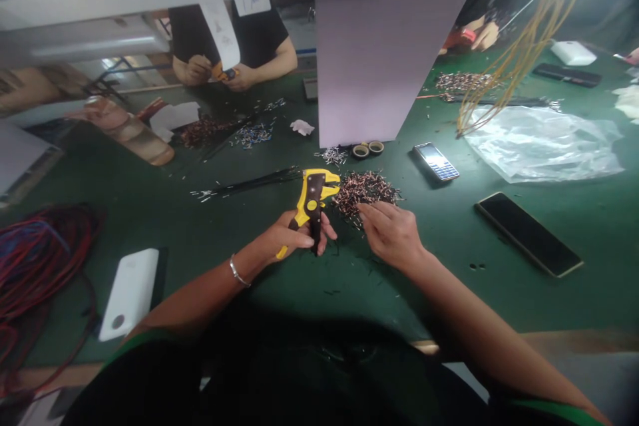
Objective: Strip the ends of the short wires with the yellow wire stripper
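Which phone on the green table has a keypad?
The small phone beside the copper wire pile; the large black phone shows only a blank screen.

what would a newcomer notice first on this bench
The yellow-and-black wire stripper stands out most, gripped upright in the left hand at the middle of the green table. Just right of it, the right hand has its fingertips at a pile of short copper-tipped wire pieces. A tangle of red and blue cable lies at the far left edge.
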`<state>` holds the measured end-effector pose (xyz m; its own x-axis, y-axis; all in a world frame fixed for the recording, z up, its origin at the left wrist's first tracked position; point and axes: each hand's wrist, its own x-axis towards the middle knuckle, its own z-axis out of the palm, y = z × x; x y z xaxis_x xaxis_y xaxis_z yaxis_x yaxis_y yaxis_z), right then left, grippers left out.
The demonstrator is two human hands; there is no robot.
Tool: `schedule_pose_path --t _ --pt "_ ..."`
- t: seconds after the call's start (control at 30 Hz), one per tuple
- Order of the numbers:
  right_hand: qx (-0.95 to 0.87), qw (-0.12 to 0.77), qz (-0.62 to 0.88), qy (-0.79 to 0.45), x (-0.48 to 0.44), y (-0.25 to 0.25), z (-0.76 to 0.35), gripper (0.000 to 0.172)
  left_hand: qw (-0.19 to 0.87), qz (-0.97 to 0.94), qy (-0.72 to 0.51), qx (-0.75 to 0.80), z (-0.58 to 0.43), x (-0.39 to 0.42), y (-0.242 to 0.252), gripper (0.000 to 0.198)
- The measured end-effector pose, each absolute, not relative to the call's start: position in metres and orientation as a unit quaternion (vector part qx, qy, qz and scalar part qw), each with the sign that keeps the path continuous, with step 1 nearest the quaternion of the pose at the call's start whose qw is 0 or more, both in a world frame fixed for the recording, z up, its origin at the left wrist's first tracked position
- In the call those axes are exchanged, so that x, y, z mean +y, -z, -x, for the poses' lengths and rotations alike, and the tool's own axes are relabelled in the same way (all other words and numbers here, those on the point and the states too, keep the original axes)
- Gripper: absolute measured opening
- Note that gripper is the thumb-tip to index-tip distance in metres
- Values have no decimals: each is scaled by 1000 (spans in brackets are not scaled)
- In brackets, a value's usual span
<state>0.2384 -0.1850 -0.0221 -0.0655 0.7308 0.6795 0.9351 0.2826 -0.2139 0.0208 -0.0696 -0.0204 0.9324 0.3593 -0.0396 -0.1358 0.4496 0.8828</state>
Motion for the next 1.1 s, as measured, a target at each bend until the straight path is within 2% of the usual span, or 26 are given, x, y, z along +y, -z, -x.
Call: schedule_pose_path --t 0.43,0.7,1.1 --pt "-703 343 604 153 -193 8 -227 20 851 -500 -119 104 -20 -69 21 51" --pt "-693 364 616 93 -194 0 -215 25 849 -509 -88 111 -21 -75 21 54" --pt "-703 379 600 47 -196 -3 -208 27 817 -553 -79 142 -26 -83 13 46"
